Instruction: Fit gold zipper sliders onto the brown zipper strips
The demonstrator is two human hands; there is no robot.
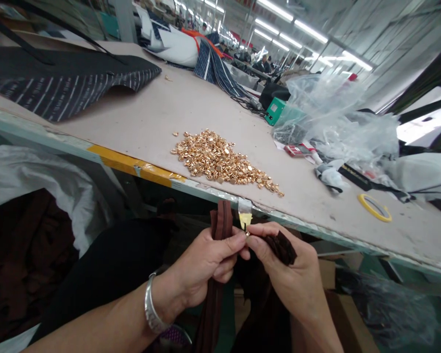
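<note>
My left hand point(202, 262) is closed around a strip of brown zipper tape point(222, 221), which stands up above the fist and hangs down below it. Fingertips of both hands meet at a small gold zipper slider point(247, 234), partly covered by them. My right hand point(294, 267) pinches at the slider, and a dark brown bunch of tape point(282, 247) is tucked in its palm. Just beyond the hands, on the table, lies a heap of small gold zipper sliders point(220, 159). A clear and yellow tape piece point(245, 215) hangs from the table edge behind the fingertips.
The table point(132, 117) slants across the view, its edge just beyond my hands. Dark striped sheets point(81, 88) lie at left. At right are plastic bags point(334, 117), a green box point(275, 111) and a yellow tape roll point(375, 208). A white sack point(55, 171) holds brown material at lower left.
</note>
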